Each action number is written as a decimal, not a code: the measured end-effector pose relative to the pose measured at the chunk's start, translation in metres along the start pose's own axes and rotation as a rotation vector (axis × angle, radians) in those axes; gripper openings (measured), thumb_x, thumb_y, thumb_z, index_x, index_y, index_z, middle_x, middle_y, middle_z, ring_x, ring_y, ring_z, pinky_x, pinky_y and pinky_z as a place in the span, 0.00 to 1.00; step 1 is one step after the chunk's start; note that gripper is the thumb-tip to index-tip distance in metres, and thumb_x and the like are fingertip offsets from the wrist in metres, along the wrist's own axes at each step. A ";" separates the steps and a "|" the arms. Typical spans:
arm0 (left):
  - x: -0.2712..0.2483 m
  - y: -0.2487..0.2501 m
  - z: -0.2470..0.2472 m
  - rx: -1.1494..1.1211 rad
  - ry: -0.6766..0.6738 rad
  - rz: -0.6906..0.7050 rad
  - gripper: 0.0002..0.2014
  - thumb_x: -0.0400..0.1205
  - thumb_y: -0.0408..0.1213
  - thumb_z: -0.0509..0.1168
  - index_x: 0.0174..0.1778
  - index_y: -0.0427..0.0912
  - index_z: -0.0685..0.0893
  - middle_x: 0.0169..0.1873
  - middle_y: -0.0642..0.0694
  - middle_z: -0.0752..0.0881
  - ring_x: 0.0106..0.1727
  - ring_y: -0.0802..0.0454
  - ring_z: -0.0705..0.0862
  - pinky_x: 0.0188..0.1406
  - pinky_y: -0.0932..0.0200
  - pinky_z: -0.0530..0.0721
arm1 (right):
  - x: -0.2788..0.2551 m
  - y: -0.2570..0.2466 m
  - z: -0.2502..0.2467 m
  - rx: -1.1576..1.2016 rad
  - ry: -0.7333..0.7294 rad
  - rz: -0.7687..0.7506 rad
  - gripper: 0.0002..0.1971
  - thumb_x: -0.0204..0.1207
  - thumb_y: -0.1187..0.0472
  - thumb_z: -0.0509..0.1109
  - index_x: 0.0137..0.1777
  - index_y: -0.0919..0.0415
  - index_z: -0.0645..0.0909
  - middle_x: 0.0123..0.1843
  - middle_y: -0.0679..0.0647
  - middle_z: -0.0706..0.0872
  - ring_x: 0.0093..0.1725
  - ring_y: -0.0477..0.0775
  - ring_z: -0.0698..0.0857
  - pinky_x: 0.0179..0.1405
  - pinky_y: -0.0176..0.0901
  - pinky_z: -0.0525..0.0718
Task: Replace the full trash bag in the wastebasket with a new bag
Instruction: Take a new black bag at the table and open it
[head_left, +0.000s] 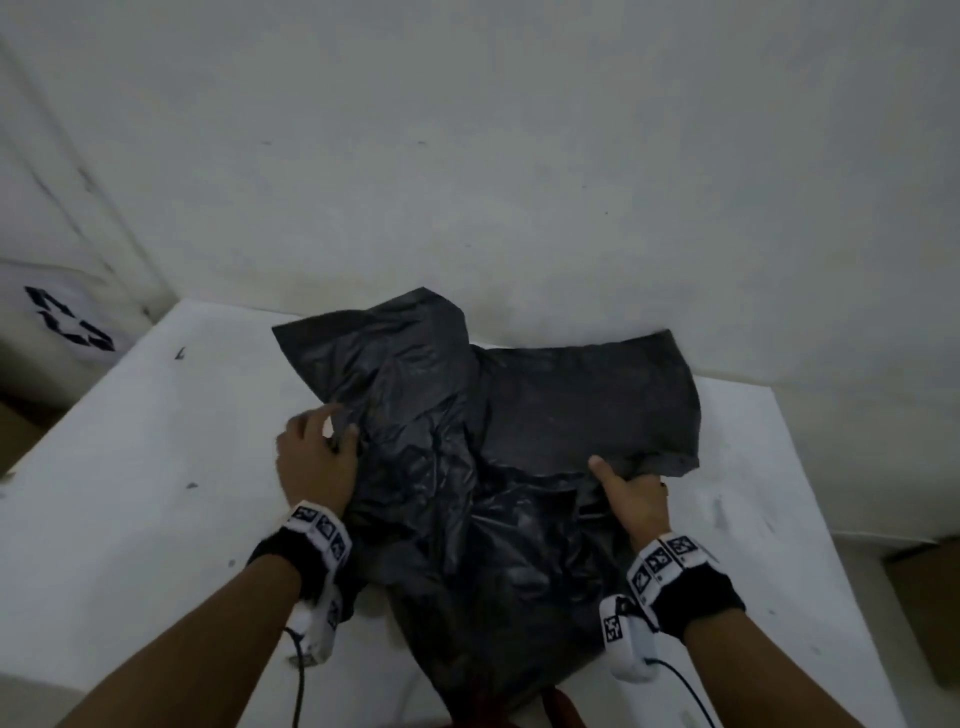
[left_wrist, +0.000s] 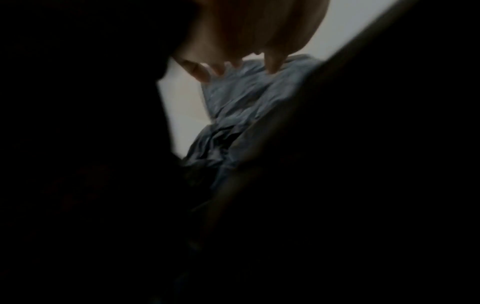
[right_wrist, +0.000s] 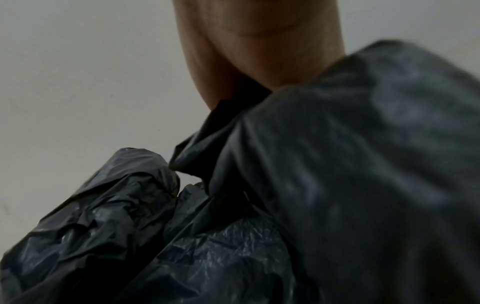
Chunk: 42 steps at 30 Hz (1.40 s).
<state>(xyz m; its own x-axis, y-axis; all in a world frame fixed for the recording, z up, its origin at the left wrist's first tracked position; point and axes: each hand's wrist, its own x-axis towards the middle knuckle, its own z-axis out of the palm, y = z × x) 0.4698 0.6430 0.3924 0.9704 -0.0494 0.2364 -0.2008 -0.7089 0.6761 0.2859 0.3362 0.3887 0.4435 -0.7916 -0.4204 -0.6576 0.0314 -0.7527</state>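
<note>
A crumpled black trash bag (head_left: 467, 441) lies spread on a white table (head_left: 156, 467), its lower end hanging over the front edge. My left hand (head_left: 317, 457) is at the bag's left edge and pinches the plastic between thumb and fingers. In the left wrist view the fingertips (left_wrist: 272, 65) curl down onto the bag (left_wrist: 241, 102). My right hand (head_left: 634, 493) grips the bag's right flap, thumb on top and fingers tucked under it. In the right wrist view the plastic (right_wrist: 337, 164) folds over the hand (right_wrist: 246, 51) and hides its fingers. No wastebasket is clearly in view.
A white wall (head_left: 519, 156) rises right behind the table. A white bin with a black recycling symbol (head_left: 67, 322) stands at the far left. A brown cardboard box (head_left: 924, 597) sits on the floor to the right. A dark red shape (head_left: 561, 701) shows under the bag.
</note>
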 end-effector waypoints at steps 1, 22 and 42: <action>-0.003 0.010 0.002 -0.013 -0.008 0.113 0.12 0.81 0.42 0.67 0.56 0.41 0.86 0.54 0.34 0.83 0.55 0.33 0.79 0.50 0.39 0.83 | 0.000 -0.002 0.003 -0.026 0.003 -0.011 0.47 0.68 0.37 0.75 0.79 0.67 0.67 0.76 0.64 0.73 0.71 0.69 0.75 0.73 0.57 0.74; -0.009 -0.027 0.004 1.175 -0.984 0.089 0.44 0.75 0.76 0.44 0.83 0.60 0.41 0.85 0.49 0.43 0.83 0.29 0.38 0.75 0.22 0.40 | 0.018 0.052 -0.053 0.114 0.212 0.122 0.33 0.76 0.67 0.72 0.80 0.71 0.64 0.78 0.67 0.72 0.74 0.68 0.73 0.75 0.47 0.66; -0.048 -0.011 0.039 0.954 -1.097 0.189 0.48 0.75 0.73 0.53 0.81 0.62 0.30 0.81 0.56 0.27 0.83 0.31 0.35 0.74 0.22 0.52 | 0.008 0.087 -0.093 0.208 0.277 0.247 0.33 0.76 0.56 0.75 0.75 0.75 0.70 0.76 0.70 0.73 0.73 0.70 0.74 0.74 0.51 0.69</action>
<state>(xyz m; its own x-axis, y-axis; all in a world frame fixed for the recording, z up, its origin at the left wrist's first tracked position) 0.4309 0.6258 0.3463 0.6413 -0.3827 -0.6650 -0.5941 -0.7962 -0.1147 0.1754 0.2757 0.3667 0.0887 -0.8781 -0.4702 -0.5739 0.3408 -0.7446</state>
